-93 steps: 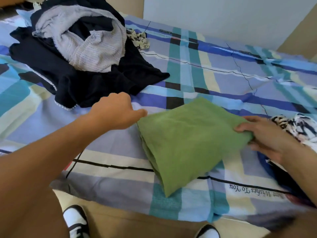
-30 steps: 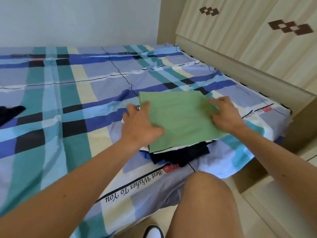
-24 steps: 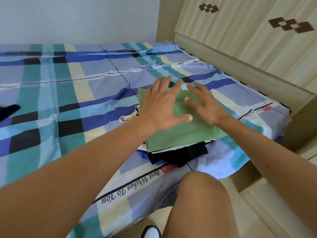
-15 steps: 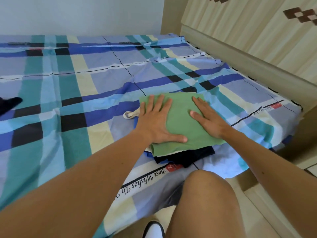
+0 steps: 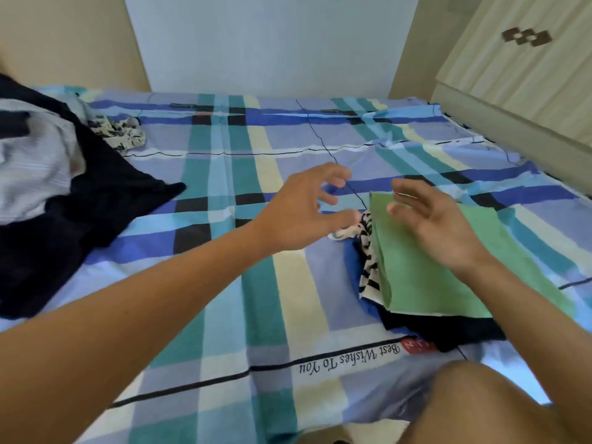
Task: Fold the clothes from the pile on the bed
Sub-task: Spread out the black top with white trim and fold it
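Knee: your bare knee (image 5: 499,408) fills the lower right corner of the frame, in front of the bed's near edge.
Bed: the bed (image 5: 224,315) wears a plaid sheet in blue, teal and cream. The printed line "Best Wishes To You" (image 5: 349,358) runs upside down along the near edge, just below the stack.
Folded stack: right of centre, a green folded garment (image 5: 426,283) lies flat on top. Under it a black-and-white striped piece (image 5: 368,254) shows along the left side, a blue piece (image 5: 350,264) peeks out beyond that, and a black piece (image 5: 448,330) sticks out at the near side.
Right hand: your right hand (image 5: 442,229) is over the far left part of the green folded garment, palm turned toward the left. Its grip is spread, fingers loosely bent, pinching nothing. Whether the heel of the hand touches the cloth, you cannot tell.
Left hand: your left hand (image 5: 301,213) is at the middle of the frame over bare sheet, just left of the stack. Its grip is spread too, fingers curved, holding nothing.
Pile: the pile of unfolded clothes (image 5: 64,238) sits at the left edge, well apart from the stack. A dark navy garment (image 5: 128,193) spreads widest, a pale grey one (image 5: 35,161) is heaped on it, and a cream-and-black patterned one (image 5: 121,133) lies just behind, in the upper left.
Far side: a pale wall (image 5: 272,43) crosses the top, and a light wooden wardrobe (image 5: 512,65) stands in the upper right.
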